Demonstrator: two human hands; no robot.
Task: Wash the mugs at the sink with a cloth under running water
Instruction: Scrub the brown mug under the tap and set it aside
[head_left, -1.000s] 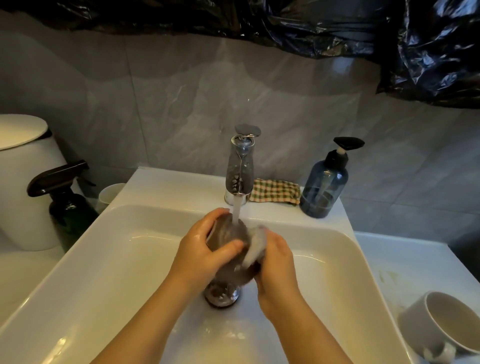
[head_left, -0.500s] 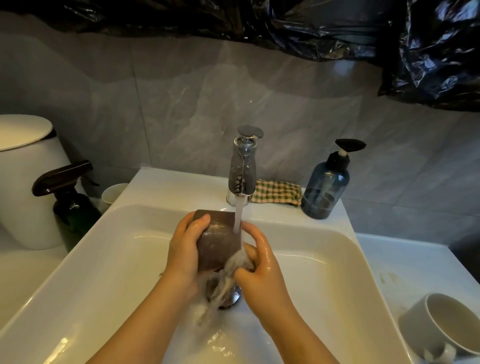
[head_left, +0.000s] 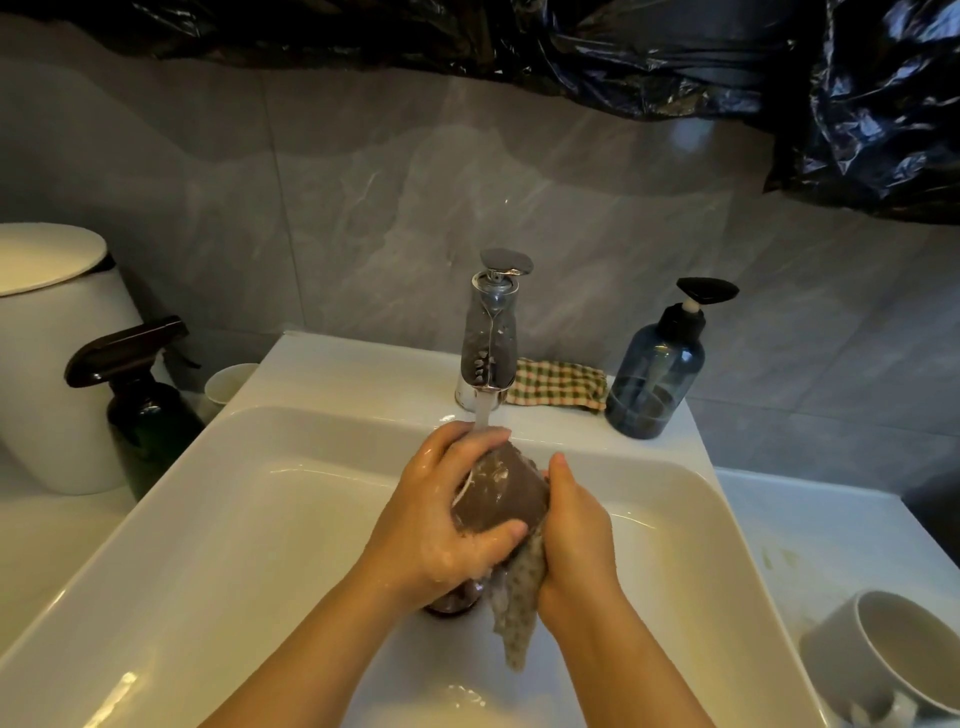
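At frame centre, the left hand clamps a brown mug under the tap's stream. The right hand presses a cloth against it, with open sink basin either side.

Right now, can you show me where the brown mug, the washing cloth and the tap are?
brown mug (head_left: 501, 499), head view, wet side wall
washing cloth (head_left: 519, 597), head view, hanging part
tap (head_left: 491, 332), head view, chrome body

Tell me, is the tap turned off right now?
No, a stream of water runs from the faucet onto the left hand gripping the brown mug.
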